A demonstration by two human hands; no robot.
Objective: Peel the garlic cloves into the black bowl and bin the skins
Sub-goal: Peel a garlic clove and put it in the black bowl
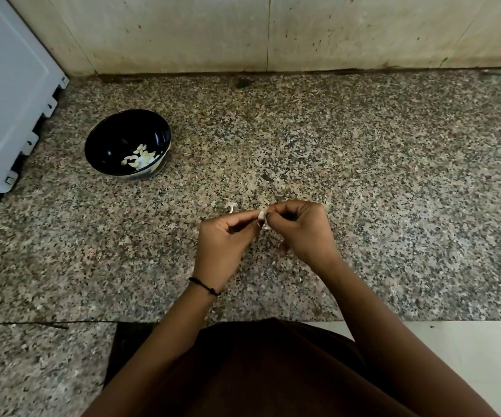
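Observation:
My left hand (223, 239) and my right hand (300, 230) meet over the middle of the granite counter (363, 161). Together they pinch one small pale garlic clove (261, 214) between their fingertips. A thin scrap of skin hangs just below the clove. The black bowl (114, 136) stands at the left, well apart from my hands, with several peeled cloves (140, 156) lying in its bottom. A loose curl of garlic skin (231, 207) lies on the counter just left of the clove.
A grey-white appliance (8, 94) stands at the far left beside the bowl. A stained tiled wall (273, 31) closes off the back of the counter. Small skin scraps dot the stone around my hands. The counter's front edge runs below my forearms.

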